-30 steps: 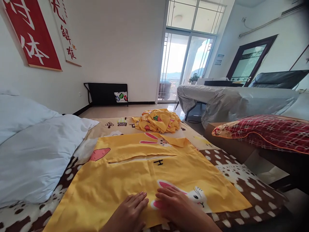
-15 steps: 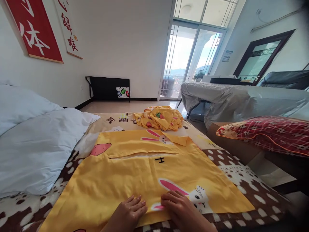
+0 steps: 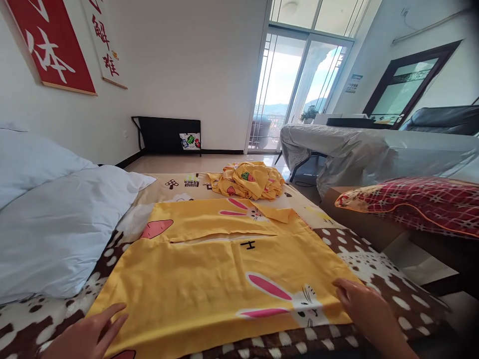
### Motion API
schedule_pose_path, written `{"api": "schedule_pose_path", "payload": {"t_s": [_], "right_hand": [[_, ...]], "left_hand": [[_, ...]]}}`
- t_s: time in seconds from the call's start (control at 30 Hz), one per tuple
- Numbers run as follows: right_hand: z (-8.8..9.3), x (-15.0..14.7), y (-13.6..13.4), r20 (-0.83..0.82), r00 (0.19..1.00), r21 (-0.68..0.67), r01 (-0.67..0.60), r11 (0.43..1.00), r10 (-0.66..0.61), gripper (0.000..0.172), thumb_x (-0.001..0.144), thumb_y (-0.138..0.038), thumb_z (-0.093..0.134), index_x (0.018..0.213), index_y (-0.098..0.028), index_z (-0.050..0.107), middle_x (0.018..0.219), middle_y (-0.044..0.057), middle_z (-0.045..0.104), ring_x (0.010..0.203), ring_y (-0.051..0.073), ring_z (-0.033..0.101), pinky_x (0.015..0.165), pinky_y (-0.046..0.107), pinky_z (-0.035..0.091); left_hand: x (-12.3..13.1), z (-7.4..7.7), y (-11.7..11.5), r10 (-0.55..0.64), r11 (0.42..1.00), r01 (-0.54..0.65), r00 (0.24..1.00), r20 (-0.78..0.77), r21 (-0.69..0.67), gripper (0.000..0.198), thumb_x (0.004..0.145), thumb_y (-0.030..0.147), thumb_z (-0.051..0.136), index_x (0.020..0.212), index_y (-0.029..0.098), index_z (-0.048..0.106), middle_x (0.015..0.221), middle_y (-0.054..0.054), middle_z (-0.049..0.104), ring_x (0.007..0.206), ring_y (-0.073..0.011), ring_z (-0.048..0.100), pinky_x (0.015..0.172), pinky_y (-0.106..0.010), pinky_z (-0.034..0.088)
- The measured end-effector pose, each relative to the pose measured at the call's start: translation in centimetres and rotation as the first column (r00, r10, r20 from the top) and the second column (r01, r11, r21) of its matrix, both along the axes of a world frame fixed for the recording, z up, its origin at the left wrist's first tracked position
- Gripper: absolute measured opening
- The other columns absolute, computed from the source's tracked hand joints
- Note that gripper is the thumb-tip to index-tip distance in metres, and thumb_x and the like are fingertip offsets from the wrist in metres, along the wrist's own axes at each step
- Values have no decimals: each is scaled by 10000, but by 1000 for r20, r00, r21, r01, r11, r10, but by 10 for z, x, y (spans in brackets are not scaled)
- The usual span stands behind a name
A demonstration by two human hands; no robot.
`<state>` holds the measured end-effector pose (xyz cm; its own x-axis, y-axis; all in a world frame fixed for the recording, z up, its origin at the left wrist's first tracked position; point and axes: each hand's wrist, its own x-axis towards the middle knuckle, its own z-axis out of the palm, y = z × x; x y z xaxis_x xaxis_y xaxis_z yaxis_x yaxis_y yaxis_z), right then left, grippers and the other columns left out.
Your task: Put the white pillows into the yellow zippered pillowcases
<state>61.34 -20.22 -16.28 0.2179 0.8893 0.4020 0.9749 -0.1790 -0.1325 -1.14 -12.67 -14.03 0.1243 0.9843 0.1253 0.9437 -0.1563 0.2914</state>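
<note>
A yellow pillowcase (image 3: 194, 279) printed with rabbits and carrots lies spread on the bed. A slit-like opening runs across its upper half. My left hand (image 3: 88, 331) rests at the near left edge of the pillowcase, fingers apart, touching the cloth. At the near right corner, my right hand (image 3: 364, 304) has its fingers bent together on the cloth and covers the corner. Beyond the pillowcase sits a crumpled heap of matching yellow fabric (image 3: 250, 180).
White pillows (image 3: 63, 224) lie at the left on a brown, white-spotted blanket (image 3: 404, 299). A red plaid cushion (image 3: 415, 204) rests on a cardboard box (image 3: 359, 219) to the right. Behind it stands a plastic-covered table (image 3: 337, 142). A dark folded panel (image 3: 168, 134) leans against the wall.
My hands have moved apart from the near middle of the pillowcase, the left to its left edge and the right to its right corner. The near edge has shifted slightly.
</note>
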Motion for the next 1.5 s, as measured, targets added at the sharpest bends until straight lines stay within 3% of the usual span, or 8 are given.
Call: {"api": "schedule_pose_path", "payload": {"t_s": [0.17,0.33,0.53,0.7,0.87,1.1,1.3,1.5], "right_hand": [[56,-159,87,-85,906,-37,-420,907,416,419,912,-323,349,1221,-201,603,1301,111,589,1194,259,553,991,441,435],[49,-234,136,-253,646,-316,-759,570,720,663,916,-549,389,1483,-226,269,1557,80,163,1441,229,151,1157,483,150],[4,-125,132,-213,852,-288,-523,802,479,586,956,-536,249,1484,-283,251,1551,33,205,1439,200,158,1161,459,145],[-15,-18,117,-134,962,-267,-265,926,237,579,945,-508,260,1437,-229,383,1488,54,372,1394,212,300,1134,436,249],[-4,12,134,-33,987,-180,-162,970,158,494,925,-428,292,1202,-182,619,1299,110,591,1259,248,493,1071,433,341],[7,-1,213,21,978,-334,-188,924,207,557,939,-479,237,1378,-217,457,1477,95,394,1366,237,353,1082,456,298],[-9,4,286,157,983,-299,142,944,-98,561,946,-423,251,1470,-231,303,1557,90,220,1425,265,207,1105,521,206],[-8,35,321,247,952,-216,235,948,-180,522,946,-411,242,1433,-283,378,1554,89,234,1419,293,205,1080,552,196]], "left_hand": [[123,55,40,-335,940,336,942,24,-64,437,901,371,349,1200,229,634,1243,-39,644,1152,-212,598,973,-316,478],[161,24,92,-442,897,435,880,-171,-83,531,924,360,377,1416,163,401,1500,-109,323,1396,-259,298,1129,-499,264],[16,-46,103,-245,944,295,927,-283,150,538,926,495,339,1417,284,392,1487,-48,375,1369,-239,359,1096,-449,324],[-59,-41,101,-137,989,146,959,-249,19,537,886,459,337,1371,277,481,1457,-43,430,1347,-266,390,1067,-456,362],[-32,-17,137,-18,998,0,957,-288,-64,510,864,348,331,1319,256,542,1448,-61,448,1356,-284,372,1050,-499,350],[46,15,205,-64,996,38,933,-354,-80,562,892,369,287,1405,181,421,1520,-95,316,1413,-240,265,1096,-476,269],[90,-4,264,-91,991,61,963,-256,-123,594,922,428,244,1458,183,323,1547,-88,240,1429,-236,218,1120,-484,226],[89,-32,298,23,999,-30,952,-305,-17,583,918,378,267,1459,166,313,1541,-76,265,1427,-215,222,1121,-461,228]]}}
